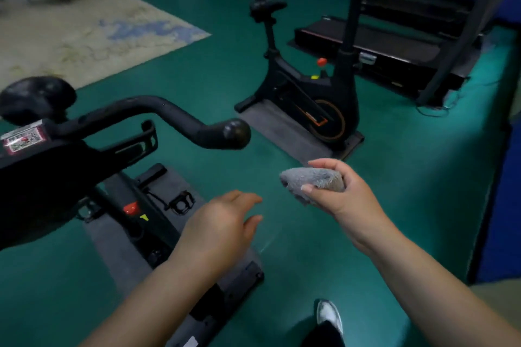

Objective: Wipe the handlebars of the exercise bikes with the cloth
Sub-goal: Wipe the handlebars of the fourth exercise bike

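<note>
Cloth (pixel 313 181), grey & fuzzy, is bunched in the right hand (pixel 342 196): fingers curled over its top, thumb pressed on its near side, a corner poking out left of the fist. Hand + cloth hang in the air over green floor (pixel 394 177), touching no bike. Left hand (pixel 222 227) is just left of & below it, fingers loose & spread, holding nothing, palm down over the near bike's base.

Near bike (pixel 70 166) fills the left side; its handlebar (pixel 180 118) sweeps right & ends in a round knob, which sits up-left of the cloth w/ a clear gap of floor between. Saddle at far left edge.

2nd bike (pixel 318 87) stands upright on a grey mat (pixel 284 132) beyond the cloth; its handlebar is top right, well apart from both hands. Treadmill (pixel 375 51) behind it, against a blue wall (pixel 504 205) on the right. Open floor runs between the 2 bikes & out to the right. Pale rug (pixel 84 36) upper left. White shoe (pixel 328 315) at bottom, below the right forearm.
</note>
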